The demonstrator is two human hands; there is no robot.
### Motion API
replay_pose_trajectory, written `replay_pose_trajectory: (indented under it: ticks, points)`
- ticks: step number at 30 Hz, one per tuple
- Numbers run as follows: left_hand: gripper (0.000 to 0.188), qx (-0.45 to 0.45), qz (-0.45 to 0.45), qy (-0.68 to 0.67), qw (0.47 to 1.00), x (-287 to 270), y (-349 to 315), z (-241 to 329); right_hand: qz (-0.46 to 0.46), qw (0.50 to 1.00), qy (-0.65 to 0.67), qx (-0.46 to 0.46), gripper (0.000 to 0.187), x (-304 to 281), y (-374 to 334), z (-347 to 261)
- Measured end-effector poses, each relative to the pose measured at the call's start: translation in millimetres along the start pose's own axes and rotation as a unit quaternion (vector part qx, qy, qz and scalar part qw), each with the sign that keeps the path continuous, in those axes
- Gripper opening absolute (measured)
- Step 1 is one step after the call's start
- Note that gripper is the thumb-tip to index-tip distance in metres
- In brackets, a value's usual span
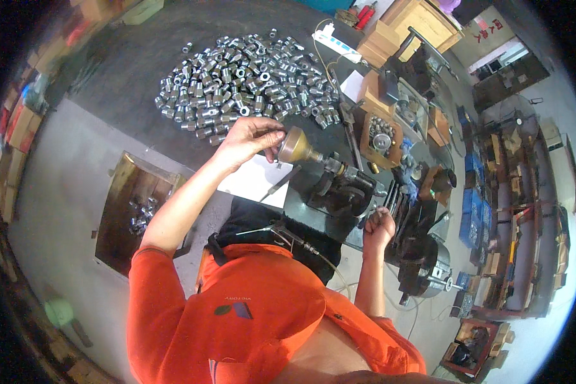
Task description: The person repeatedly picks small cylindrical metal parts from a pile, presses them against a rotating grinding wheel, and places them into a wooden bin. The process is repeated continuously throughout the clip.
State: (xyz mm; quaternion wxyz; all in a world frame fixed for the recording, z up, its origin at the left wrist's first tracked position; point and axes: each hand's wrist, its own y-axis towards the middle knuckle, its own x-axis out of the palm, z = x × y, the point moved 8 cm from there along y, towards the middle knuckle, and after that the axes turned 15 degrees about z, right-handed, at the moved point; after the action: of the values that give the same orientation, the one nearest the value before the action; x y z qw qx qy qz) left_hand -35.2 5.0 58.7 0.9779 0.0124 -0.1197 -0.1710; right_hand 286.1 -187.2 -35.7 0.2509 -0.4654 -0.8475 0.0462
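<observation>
My left hand (253, 141) is closed, thumb and fingers pinched together at the wide mouth of a brass-coloured, cone-shaped cup (294, 146). Whatever lies between those fingers is too small to make out. The cup's narrow end joins a dark metal bench fixture (342, 189). Past the fixture's right side, my right hand (381, 227) has its fingers curled closed beside the machine parts; what it grips is hidden. A big heap of silvery hex metal fittings (237, 83) spreads over the dark bench beyond my left hand. Under my left wrist lies a white sheet (246, 182) with a dark slim tool (278, 180) on it.
A wooden box (118, 211) with several fittings stands low at left. An air blow gun (288, 235) with a hose lies near my lap. At right are a cardboard box of parts (397, 153), a dark vise-like machine (425, 265) and blue bins (472, 214). A power strip (336, 45) lies behind.
</observation>
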Motion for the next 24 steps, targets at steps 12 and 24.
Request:
replay_pose_trajectory:
  ticks: [12, 24]
  points:
    - [0.027, -0.030, 0.052, -0.032, 0.998, 1, -5, -5, -0.024, 0.998, 0.052, -0.014, 0.016, 10, -22, -23]
    - [0.029, -0.045, 0.070, -0.026, 0.996, -3, -3, -5, 0.058, 0.979, -0.130, -0.149, 0.014, 56, 80, -32]
